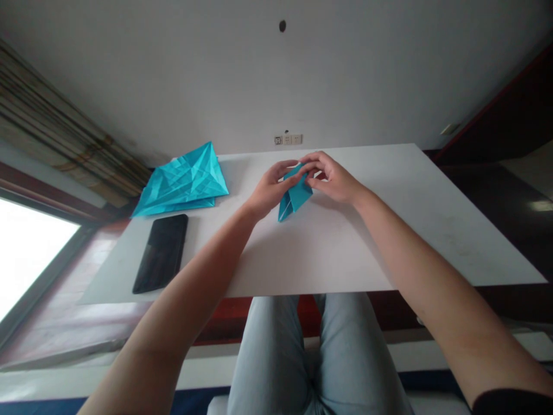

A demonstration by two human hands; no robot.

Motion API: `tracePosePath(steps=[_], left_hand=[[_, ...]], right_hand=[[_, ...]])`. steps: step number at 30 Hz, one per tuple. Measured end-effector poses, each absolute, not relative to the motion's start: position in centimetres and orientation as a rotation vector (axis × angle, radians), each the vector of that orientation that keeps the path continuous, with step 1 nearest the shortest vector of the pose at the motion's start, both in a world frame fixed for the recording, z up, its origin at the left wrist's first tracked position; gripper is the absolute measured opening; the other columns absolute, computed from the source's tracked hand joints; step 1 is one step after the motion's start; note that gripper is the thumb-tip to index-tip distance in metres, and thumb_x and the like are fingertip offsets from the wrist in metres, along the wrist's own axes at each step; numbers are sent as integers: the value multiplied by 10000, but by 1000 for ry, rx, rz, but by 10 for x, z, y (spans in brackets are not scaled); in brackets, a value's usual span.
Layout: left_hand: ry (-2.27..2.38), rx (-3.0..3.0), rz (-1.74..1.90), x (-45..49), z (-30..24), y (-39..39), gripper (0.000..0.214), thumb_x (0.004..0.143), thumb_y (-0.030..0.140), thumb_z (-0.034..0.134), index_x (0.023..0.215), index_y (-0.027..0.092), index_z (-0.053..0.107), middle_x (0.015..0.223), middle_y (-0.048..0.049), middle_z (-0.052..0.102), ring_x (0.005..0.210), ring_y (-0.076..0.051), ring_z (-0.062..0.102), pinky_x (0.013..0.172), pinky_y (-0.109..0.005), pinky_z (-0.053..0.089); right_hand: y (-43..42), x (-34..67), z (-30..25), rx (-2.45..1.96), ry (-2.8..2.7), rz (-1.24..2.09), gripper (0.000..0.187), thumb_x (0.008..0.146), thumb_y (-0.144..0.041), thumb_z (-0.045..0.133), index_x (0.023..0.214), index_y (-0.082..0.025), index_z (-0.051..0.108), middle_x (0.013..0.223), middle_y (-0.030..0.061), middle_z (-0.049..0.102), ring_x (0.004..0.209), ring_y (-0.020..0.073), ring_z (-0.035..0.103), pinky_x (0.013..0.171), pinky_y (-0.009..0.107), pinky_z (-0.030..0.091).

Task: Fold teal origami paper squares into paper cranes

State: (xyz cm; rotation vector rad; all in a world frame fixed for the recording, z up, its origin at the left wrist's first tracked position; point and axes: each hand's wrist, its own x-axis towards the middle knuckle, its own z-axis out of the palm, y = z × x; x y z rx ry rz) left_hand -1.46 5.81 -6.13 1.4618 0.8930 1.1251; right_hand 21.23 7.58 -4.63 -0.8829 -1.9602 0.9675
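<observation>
A small piece of folded blue paper (301,196) is held between my two hands above the middle of the white table. Its pointed lower end faces toward me, and a narrow opening shows between its folds. My left hand (276,183) grips the paper's left side, thumb lying across its front. On the upper right, my right hand (329,177) pinches the same paper, its fingers bent over the top edge. The fingertips partly cover the upper part of the paper.
Creased blue paper sheets (185,181) lie at the table's far left. A black phone (161,253) rests nearer me on the left. The white table (415,230) meets a wall with sockets (288,139). A curtain (64,127) hangs at the left by a window.
</observation>
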Motion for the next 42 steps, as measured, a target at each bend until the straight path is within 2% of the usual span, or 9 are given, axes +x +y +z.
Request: tracePosePath(steps=[5,9,15,20,25,30,34,38,42], left_hand=[[974,1390,1189,-17,-64,65,359,1007,374,769,1337,249,705,1283,-109,844,1073,-259,831,896,-388,692],[997,1369,1184,-18,-59,70,299,1049,418,656,1216,202,778,1256,-139,846,1170,-303,823,950,-420,701],[938,1304,1106,-19,-50,65,418,1044,523,657,1275,204,797,1138,-128,859,1099,-307,832,923,-437,697],[902,1338,1106,-18,-53,59,489,976,560,817,1330,230,751,1162,-106,851,1080,-252,831,917,-363,677],[937,1337,1123,-19,-50,60,568,1071,748,654,1295,232,729,1198,-138,835,1098,-294,834,851,-373,681],[1063,1450,1222,-18,-59,65,489,1015,506,814,1393,310,572,1217,-61,784,977,-184,805,788,-293,661],[1139,1544,1238,-19,-69,71,290,991,297,758,1246,267,623,1147,-29,759,864,-139,764,744,-262,637],[1319,1844,998,-26,-72,70,180,984,264,729,1152,215,770,1215,-82,793,931,-191,765,883,-349,659],[1463,2270,707,-29,-69,63,271,983,331,802,1236,262,868,1354,-126,764,1276,-326,734,1189,-500,563]], right_hand=[[73,223,-34,-902,-2058,773,656,847,-676,926,1363,-316,740,1474,134,676,1382,388,610,1126,567,560],[73,226,-36,-980,-2135,681,777,702,-745,1032,1311,-321,803,1620,161,503,1540,458,494,1111,588,580],[91,221,-56,-1070,-1885,795,542,903,-720,872,1224,-294,776,1455,127,628,1201,323,687,987,500,634],[99,220,-60,-1045,-1719,1040,555,866,-687,888,1188,-297,663,1104,47,734,980,248,688,862,416,602],[94,220,-56,-1037,-1706,999,620,882,-647,882,1348,-335,616,931,-13,695,917,239,674,905,437,588],[87,220,-50,-1059,-1704,945,718,937,-626,846,1549,-398,547,1003,1,702,921,254,690,885,455,619],[89,222,-53,-1066,-1803,980,469,952,-608,818,1307,-317,727,1120,56,743,943,248,689,854,425,615],[91,229,-57,-1184,-2080,1023,349,888,-465,865,1146,-231,839,1049,71,784,912,233,687,866,387,557],[89,238,-53,-1219,-2296,1070,428,871,-451,884,1232,-222,883,907,28,738,839,209,636,803,353,482]])
